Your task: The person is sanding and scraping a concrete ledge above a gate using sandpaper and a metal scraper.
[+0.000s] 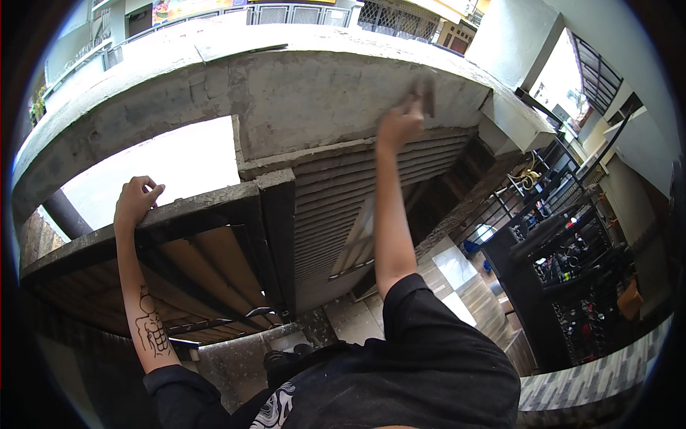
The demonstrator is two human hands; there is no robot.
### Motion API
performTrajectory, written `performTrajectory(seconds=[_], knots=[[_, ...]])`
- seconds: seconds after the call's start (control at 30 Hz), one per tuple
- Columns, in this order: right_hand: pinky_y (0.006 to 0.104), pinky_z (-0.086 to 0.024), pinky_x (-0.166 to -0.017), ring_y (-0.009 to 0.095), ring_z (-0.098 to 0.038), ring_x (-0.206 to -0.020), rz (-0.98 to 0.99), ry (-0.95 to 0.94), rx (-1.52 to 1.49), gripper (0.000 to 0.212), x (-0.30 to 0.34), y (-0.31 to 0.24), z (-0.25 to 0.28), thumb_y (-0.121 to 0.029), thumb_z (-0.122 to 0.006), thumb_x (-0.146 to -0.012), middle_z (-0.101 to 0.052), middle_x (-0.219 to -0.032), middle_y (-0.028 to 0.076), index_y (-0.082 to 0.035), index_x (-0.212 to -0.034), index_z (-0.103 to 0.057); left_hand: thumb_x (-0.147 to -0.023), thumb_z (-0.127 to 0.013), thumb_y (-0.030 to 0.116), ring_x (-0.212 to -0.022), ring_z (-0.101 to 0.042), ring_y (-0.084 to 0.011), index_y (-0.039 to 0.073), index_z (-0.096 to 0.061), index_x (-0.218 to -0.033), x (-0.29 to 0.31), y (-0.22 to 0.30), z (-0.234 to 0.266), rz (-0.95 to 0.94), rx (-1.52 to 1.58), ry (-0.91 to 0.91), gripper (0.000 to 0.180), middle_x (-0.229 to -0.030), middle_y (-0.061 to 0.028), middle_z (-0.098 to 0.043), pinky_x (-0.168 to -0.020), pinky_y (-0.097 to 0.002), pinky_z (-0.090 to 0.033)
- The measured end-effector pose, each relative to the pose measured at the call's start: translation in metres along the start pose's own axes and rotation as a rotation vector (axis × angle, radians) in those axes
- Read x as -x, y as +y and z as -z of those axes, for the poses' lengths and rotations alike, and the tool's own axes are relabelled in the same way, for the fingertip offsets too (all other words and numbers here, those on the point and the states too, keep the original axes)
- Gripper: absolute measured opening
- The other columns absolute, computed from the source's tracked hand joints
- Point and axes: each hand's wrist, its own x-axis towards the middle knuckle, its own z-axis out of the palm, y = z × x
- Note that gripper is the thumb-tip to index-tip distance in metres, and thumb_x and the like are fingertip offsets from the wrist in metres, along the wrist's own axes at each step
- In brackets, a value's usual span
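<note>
Patchy grey wall [314, 96] backs right fingers [414, 109] grasping a blurred object [428, 98]; left fingers [147, 181] rest unclenched on a ledge [207, 202].

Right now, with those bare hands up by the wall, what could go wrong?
The right hand is blurred close to the uneven concrete wall, so its knuckles might scrape. The brown object it seems to hold is also blurred and could perhaps slip and drop. The left hand rests on the rough top edge of a dark frame, which might graze it.
</note>
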Motion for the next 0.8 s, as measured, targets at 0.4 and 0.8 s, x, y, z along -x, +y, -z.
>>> performTrajectory(seconds=[0.4, 0.8], knots=[[0.0398, -0.052, -0.07, 0.038, -0.063, -0.092, 0.748, 0.041, -0.067, 0.052, -0.006, 0.031, -0.004, 0.008, -0.047, -0.074, -0.059, -0.116, 0.022, -0.002, -0.124, -0.055, -0.081, -0.063, 0.036, -0.054, -0.062, -0.0151, 0.002, -0.066, -0.083, -0.002, -0.001, -0.001, -0.028, 0.055, 0.018, 0.034, -0.058, -0.0078, -0.063, -0.059, -0.0308, -0.047], [0.0387, -0.052, -0.071, 0.037, -0.06, -0.1, 0.694, 0.012, -0.08, 0.063, -0.004, 0.034, -0.007, 0.012, -0.045, -0.072, -0.056, -0.124, 0.014, -0.011, -0.131, -0.051, -0.082, -0.062, 0.035, -0.054, -0.062, -0.0142, 0.002, -0.066, -0.081, -0.004, -0.003, -0.002, -0.056, 0.077, 0.024, 0.033, -0.057, -0.0079, -0.063, -0.057, -0.0299, -0.047]])
